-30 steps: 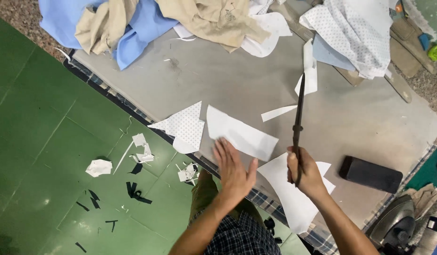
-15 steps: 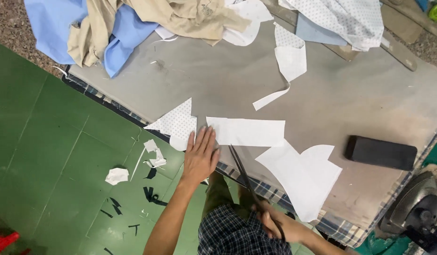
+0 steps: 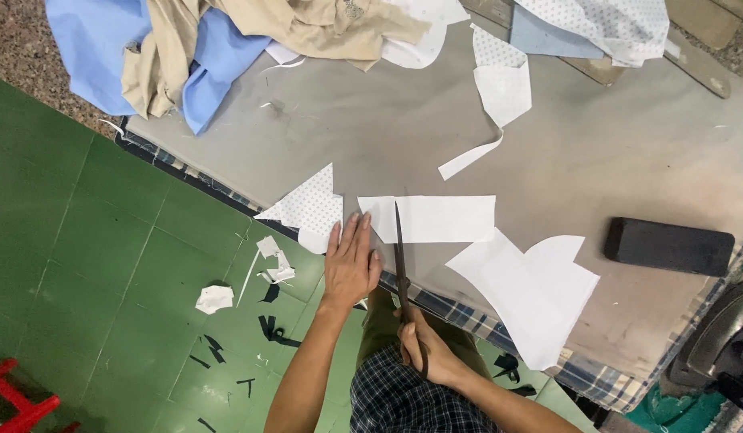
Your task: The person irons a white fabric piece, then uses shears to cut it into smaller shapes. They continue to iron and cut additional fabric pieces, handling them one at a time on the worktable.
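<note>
- The left hand (image 3: 351, 265) lies flat and open, fingers spread, on the near edge of the grey table (image 3: 371, 136); it grasps nothing, and its fingertips reach just beside the left end of the white rectangular piece (image 3: 440, 218).
- The right hand (image 3: 430, 353) is closed around the handles of the dark scissors (image 3: 402, 269), held below the table's near edge over the person's lap.
- The scissors' blades point up and away from the person, crossing the checked table border (image 3: 460, 309) and lying over the left part of the white rectangular piece; the blades look nearly closed.
- The white rectangular piece lies flat near the table's front edge, its long side roughly parallel to that edge.
- A dotted triangular scrap (image 3: 307, 207) hangs over the table edge just left of the left hand.
- A larger white curved piece (image 3: 532, 293) sits to the right of the scissors, its lower corner close to the checked border.
- A black block (image 3: 668, 247) rests further right, well apart from both hands.
- The middle of the table, beyond the rectangular piece, is bare grey surface up to a narrow white strip (image 3: 468, 156).
- Blue and beige cloth (image 3: 203, 48) is heaped along the far left edge.
- Small white and black offcuts (image 3: 215, 298) lie on the green floor (image 3: 83, 232) to the left.
</note>
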